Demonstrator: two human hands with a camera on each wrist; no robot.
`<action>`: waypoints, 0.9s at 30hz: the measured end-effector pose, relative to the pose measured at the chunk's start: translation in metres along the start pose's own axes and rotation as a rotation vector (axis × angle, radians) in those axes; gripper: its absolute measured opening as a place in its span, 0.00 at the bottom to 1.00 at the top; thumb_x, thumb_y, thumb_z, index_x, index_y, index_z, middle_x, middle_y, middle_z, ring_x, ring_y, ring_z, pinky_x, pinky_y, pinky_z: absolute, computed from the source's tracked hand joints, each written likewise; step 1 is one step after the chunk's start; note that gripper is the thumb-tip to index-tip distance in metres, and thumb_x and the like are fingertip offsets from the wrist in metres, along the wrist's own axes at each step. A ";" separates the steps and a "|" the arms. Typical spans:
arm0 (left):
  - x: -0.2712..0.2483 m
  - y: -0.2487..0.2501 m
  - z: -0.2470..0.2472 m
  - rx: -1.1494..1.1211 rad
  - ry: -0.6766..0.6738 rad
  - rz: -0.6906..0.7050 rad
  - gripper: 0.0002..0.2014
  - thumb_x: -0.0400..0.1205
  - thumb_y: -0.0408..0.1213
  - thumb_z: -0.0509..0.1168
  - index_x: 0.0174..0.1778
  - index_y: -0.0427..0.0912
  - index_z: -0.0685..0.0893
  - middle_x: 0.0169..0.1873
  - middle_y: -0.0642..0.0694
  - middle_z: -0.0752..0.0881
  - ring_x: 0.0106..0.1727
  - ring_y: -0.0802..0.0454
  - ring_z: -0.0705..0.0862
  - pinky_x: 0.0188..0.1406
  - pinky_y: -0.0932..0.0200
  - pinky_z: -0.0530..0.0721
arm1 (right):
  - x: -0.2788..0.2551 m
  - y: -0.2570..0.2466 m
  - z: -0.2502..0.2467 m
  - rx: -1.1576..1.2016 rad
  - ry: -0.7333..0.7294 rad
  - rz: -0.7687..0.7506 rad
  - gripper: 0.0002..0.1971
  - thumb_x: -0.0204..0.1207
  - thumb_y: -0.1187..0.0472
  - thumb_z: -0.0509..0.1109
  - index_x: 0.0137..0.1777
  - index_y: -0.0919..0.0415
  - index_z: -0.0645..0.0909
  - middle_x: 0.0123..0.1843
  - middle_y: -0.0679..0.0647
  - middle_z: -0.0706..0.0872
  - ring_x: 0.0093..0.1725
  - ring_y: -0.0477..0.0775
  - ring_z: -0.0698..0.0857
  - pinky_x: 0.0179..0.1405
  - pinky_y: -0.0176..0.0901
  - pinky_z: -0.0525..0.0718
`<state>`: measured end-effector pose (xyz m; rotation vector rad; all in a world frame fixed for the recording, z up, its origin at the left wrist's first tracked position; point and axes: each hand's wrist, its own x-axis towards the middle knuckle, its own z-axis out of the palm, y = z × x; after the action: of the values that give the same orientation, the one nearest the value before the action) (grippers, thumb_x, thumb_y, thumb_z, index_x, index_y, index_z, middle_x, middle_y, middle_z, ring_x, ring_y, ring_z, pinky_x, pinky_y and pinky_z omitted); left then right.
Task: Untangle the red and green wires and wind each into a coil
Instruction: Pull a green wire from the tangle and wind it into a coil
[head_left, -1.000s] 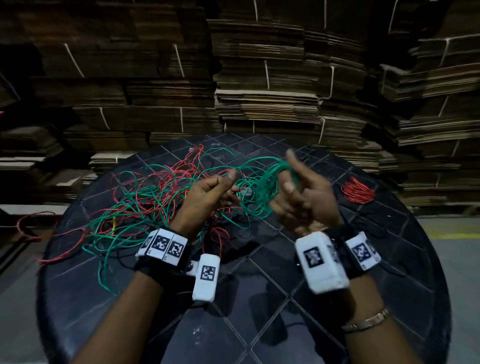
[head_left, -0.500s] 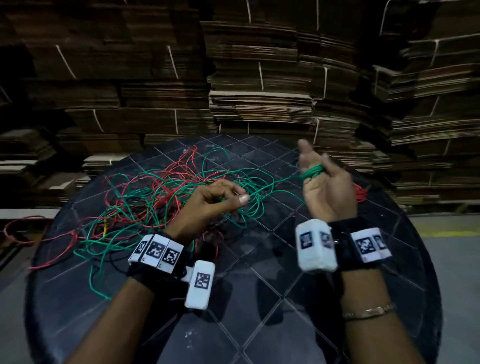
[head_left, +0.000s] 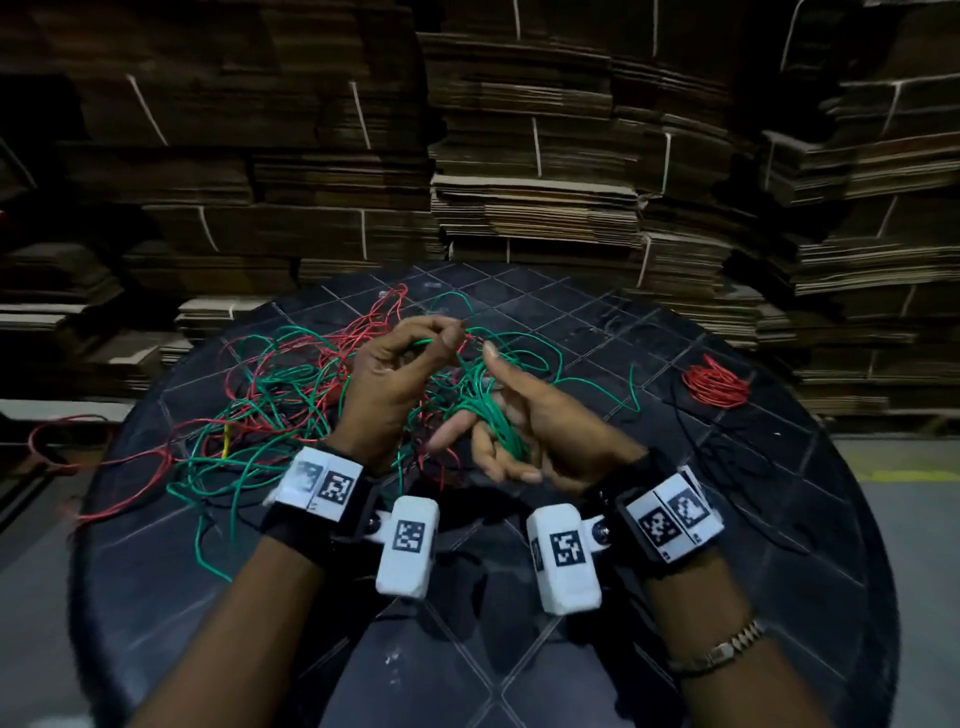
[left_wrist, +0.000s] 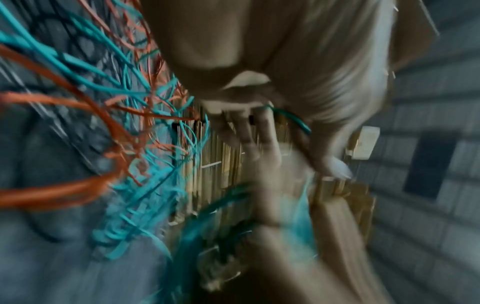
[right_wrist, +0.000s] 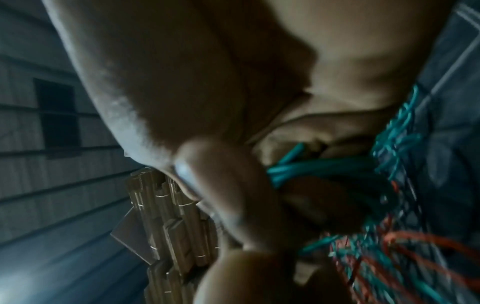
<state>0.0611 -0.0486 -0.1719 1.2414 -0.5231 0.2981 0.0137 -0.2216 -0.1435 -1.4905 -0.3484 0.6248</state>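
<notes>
A loose tangle of red and green wires (head_left: 291, 384) lies on the left half of the round black table (head_left: 779, 519). My left hand (head_left: 447, 335) is raised over it and pinches a green wire strand (head_left: 423, 342) between thumb and fingertips; that strand (left_wrist: 288, 115) also shows in the left wrist view. My right hand (head_left: 524, 415) is close beside it, thumb stretched up, with a green wire coil (head_left: 496, 423) looped round its fingers. The right wrist view shows the same green bundle (right_wrist: 324, 168) against the fingers. A finished red coil (head_left: 717, 387) lies apart at the right.
Tall stacks of flattened cardboard (head_left: 535, 208) stand close behind the table. A red wire loop (head_left: 62, 441) hangs off the table's left edge toward the floor. A short yellow piece (head_left: 226, 441) sits in the tangle. Bare tabletop lies in front of my wrists.
My right hand came down and left from its raised place to meet the left hand. My left hand lifted and moved forward, carrying the green strand toward the coil.
</notes>
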 end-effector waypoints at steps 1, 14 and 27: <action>0.000 -0.002 0.001 0.058 0.023 0.003 0.13 0.81 0.43 0.78 0.40 0.36 0.88 0.53 0.40 0.89 0.55 0.50 0.86 0.57 0.60 0.83 | -0.001 -0.001 0.002 0.015 -0.028 -0.011 0.42 0.88 0.35 0.47 0.54 0.77 0.85 0.24 0.63 0.79 0.10 0.45 0.64 0.07 0.34 0.57; -0.005 -0.003 0.007 0.211 -0.098 -0.262 0.38 0.77 0.61 0.76 0.42 0.19 0.80 0.38 0.38 0.80 0.40 0.50 0.80 0.41 0.56 0.79 | -0.034 -0.017 -0.055 1.048 0.023 -0.688 0.21 0.92 0.55 0.54 0.56 0.70 0.84 0.32 0.53 0.85 0.21 0.43 0.75 0.27 0.35 0.76; -0.012 0.003 0.011 0.350 -0.508 -0.036 0.09 0.84 0.38 0.75 0.56 0.39 0.95 0.54 0.48 0.90 0.63 0.47 0.86 0.68 0.49 0.83 | -0.003 -0.004 -0.033 0.325 0.612 -0.424 0.14 0.90 0.73 0.50 0.50 0.66 0.76 0.66 0.72 0.85 0.72 0.68 0.83 0.79 0.58 0.75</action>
<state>0.0466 -0.0575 -0.1734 1.6773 -0.9103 0.0370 0.0313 -0.2498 -0.1411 -1.1728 -0.0710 -0.1214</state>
